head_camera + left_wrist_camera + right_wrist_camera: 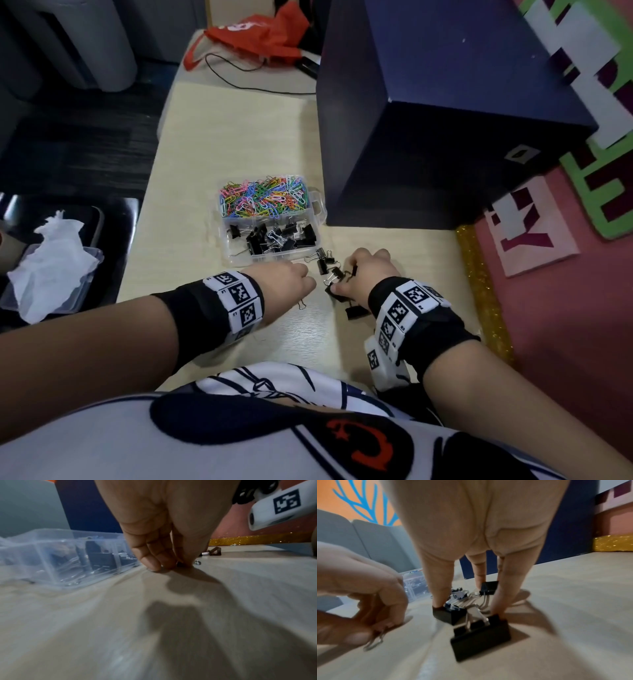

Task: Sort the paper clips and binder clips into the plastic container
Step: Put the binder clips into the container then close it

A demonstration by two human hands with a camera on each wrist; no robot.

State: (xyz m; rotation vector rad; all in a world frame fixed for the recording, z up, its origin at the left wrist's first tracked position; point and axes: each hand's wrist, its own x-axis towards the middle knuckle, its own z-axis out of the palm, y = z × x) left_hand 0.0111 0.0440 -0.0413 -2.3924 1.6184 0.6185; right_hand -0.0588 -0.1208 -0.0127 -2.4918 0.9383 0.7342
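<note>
head view shows the plastic container (239,260) on the table (191,164), paper clips (263,197) in its far compartment, binder clips (281,236) in the near one. the right hand (366,274) spreads its fingers down over the loose binder clips (325,263) just beside the container, gathering several. the left hand (291,279) curls its fingertips on a small wire piece (375,642). risk: sprung handles tangle, so a loose scoop may drop clips or flick one off the table.

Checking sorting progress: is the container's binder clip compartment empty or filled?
Partly filled: black binder clips lie in the plastic container; more remain on the table.
</note>
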